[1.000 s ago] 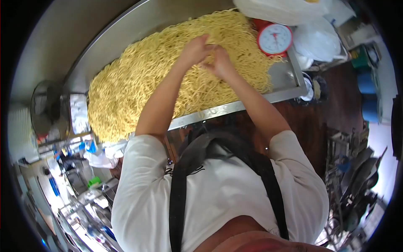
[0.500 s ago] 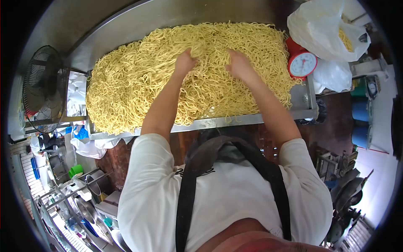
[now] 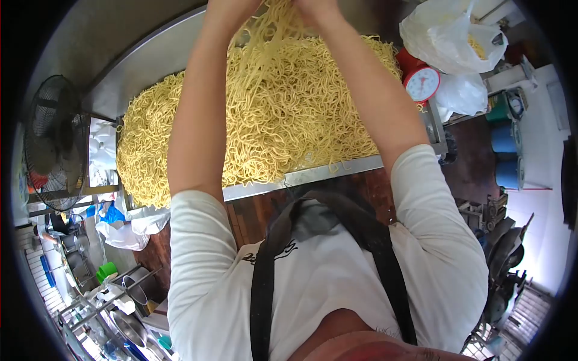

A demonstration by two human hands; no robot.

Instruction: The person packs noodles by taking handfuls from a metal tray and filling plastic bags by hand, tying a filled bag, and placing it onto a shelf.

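Bare left hand and bare right hand are flanking dangling long yellow noodles; their cropped-off grip I cannot tell.

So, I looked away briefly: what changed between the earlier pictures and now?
The left hand and right hand have risen from the noodle pile to the picture's top edge, lifted noodle strands hanging between them; the grip itself is unclear. The red scale stays beside the pile.

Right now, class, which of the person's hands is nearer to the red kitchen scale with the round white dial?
Right. The right hand is up and left of the scale in the picture; the left hand is farther left, beyond hanging yellow noodles.
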